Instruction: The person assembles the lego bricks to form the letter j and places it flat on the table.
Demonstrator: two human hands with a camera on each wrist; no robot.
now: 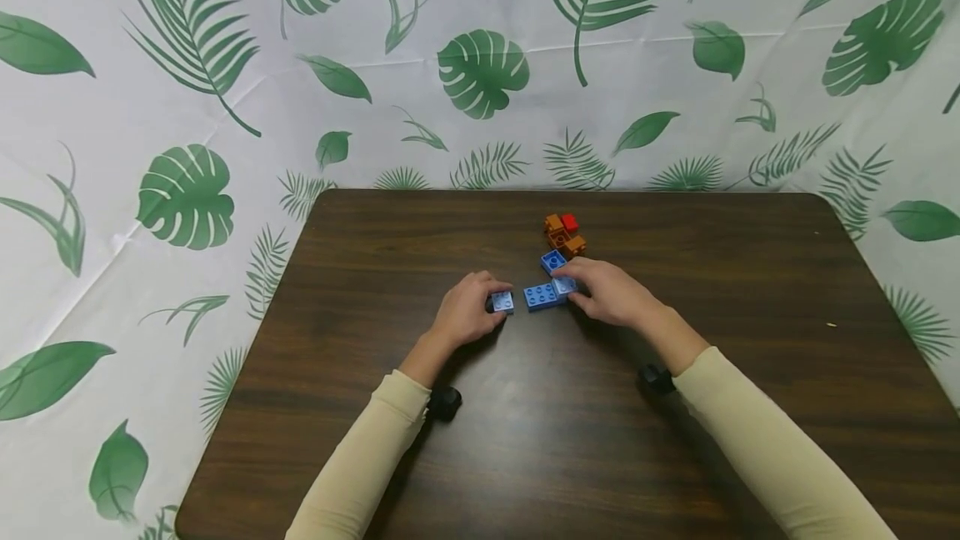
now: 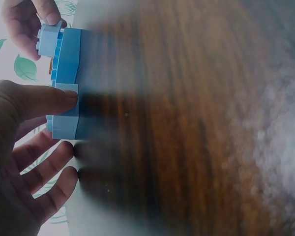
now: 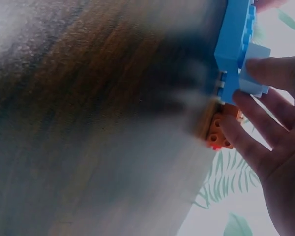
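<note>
Two pale blue bricks [image 1: 502, 301] flank a darker plate [image 1: 542, 296].

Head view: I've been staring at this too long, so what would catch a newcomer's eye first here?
Probably the two hands meeting mid-table over a few blue bricks: the left hand pinches a pale blue brick, while the right hand holds another pale brick on a darker blue plate. Just behind sits an orange and red brick cluster, all on a dark wooden table against a leaf-print backdrop.

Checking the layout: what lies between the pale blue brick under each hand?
In the head view, a mid-blue flat brick lies between the left pale brick and the right pale brick.
</note>
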